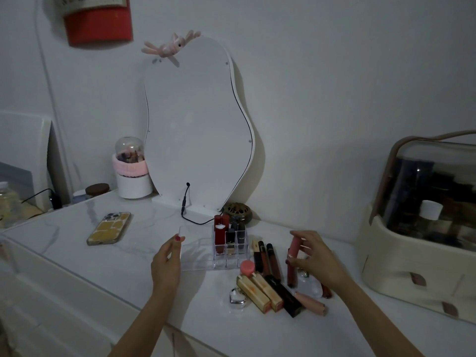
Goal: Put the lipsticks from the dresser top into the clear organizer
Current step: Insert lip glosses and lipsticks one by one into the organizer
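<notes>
The clear organizer [195, 253] stands on the white dresser top [103, 258], with a red lipstick [221, 234] and two dark ones upright in its right-hand slots. My left hand [166, 261] grips the organizer's left edge. My right hand [315, 258] holds a pink lip gloss tube [294, 247] upright, just right of the organizer. Several lipsticks lie loose between my hands: two gold ones [260, 292], a black one [282, 295], dark tubes [268, 257] and a pale pink one [310, 302].
A phone [109, 228] lies at the left. A curvy mirror [195, 124] with a cable stands behind the organizer, a brass burner [237, 211] beside it. A cream cosmetics case [422, 228] fills the right. A small glass bottle [237, 298] sits near the front.
</notes>
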